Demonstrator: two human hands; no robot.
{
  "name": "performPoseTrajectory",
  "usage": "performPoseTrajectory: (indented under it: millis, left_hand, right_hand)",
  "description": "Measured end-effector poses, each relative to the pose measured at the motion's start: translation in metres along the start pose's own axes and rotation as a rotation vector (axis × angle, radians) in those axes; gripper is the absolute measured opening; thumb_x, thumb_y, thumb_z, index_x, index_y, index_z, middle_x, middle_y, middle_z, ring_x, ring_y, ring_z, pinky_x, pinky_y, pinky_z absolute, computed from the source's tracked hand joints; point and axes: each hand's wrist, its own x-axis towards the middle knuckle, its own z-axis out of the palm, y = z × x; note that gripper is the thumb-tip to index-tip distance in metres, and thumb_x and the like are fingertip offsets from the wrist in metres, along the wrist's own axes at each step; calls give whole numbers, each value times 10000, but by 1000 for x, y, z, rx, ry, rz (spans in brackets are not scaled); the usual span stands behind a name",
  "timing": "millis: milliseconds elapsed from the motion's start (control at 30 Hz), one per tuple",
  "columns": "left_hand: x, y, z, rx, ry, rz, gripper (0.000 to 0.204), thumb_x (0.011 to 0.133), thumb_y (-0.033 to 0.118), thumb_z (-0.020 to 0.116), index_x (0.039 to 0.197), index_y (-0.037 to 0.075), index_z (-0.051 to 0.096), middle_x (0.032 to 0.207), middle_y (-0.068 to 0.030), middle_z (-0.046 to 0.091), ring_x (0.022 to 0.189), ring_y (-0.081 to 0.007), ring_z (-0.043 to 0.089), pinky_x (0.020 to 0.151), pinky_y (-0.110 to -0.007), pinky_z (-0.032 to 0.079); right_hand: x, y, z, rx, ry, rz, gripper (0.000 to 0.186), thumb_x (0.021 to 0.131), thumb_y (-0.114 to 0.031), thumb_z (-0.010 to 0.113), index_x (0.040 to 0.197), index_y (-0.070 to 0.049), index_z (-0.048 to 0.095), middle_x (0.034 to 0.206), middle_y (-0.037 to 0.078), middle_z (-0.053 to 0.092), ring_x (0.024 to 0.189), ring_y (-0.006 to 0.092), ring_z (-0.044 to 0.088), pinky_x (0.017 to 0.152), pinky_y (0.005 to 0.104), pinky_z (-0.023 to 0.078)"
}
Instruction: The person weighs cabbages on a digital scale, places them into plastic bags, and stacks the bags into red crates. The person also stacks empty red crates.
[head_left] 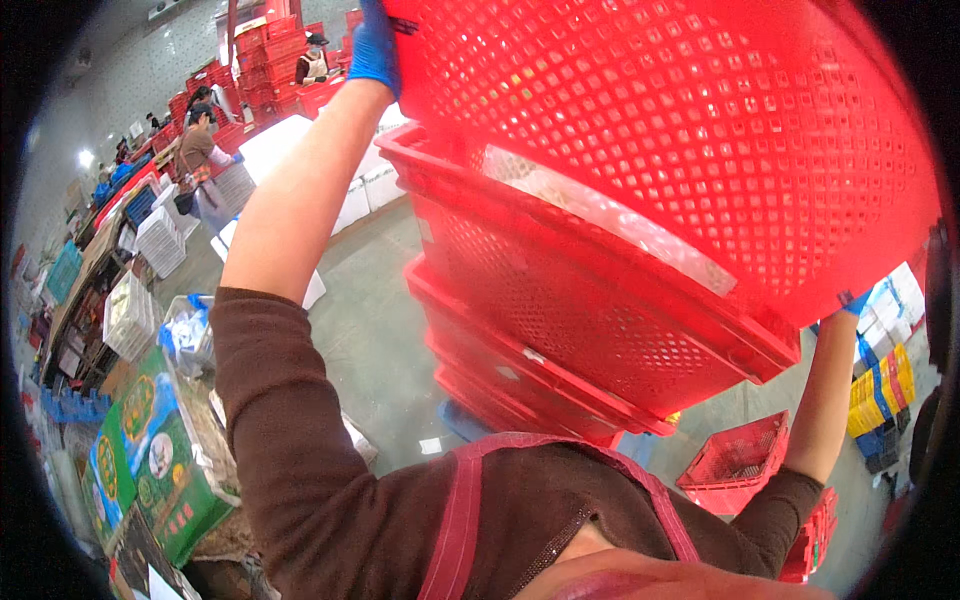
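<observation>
A large red plastic crate with a square-holed lattice is held up and tilted in front of me. Gripping its left end is my left hand, in a blue glove. At the lower right end of this crate is my right hand, also blue-gloved and mostly hidden, its fingers closed at the edge. Beneath the held crate stands a stack of red crates. Whitish contents, perhaps in clear plastic, show in the stack's top crate. Whether the held crate touches the stack's rim I cannot tell.
An empty-looking red crate sits on the floor at lower right, near yellow crates. White bins and a green printed sack lie to the left. Co-workers stand among crates at the far left.
</observation>
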Motion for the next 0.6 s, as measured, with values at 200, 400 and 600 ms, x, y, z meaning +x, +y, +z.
performPoseTrajectory:
  millis: [200, 400, 600]
  left_hand:
    - [-1, -52, -56, 176, 222, -133, 732, 830, 678, 452, 1234, 74, 532, 1125, -60, 617, 921, -191, 593, 822, -367, 490]
    - [-19, -57, -53, 222, 165, -149, 759, 866, 666, 367, 1335, 72, 425, 1254, -129, 546, 1084, -286, 562, 956, -434, 438]
    - [-12, -57, -41, 273, 109, -172, 723, 919, 582, 295, 1460, 114, 187, 1495, -110, 224, 1351, -306, 256, 1125, -442, 188]
  right_hand:
    - [-18, 4, -3, -148, 93, 25, 443, 959, -346, 392, 1294, -63, 459, 1317, 100, 482, 1153, 240, 502, 987, 360, 410]
    - [-33, 9, 6, -267, 109, 50, 440, 961, -346, 397, 1284, -56, 473, 1301, 105, 494, 1137, 235, 511, 980, 352, 413]
    - [-46, 22, 42, -331, 74, -16, 438, 963, -346, 402, 1273, -48, 487, 1285, 111, 506, 1121, 229, 521, 973, 344, 417]
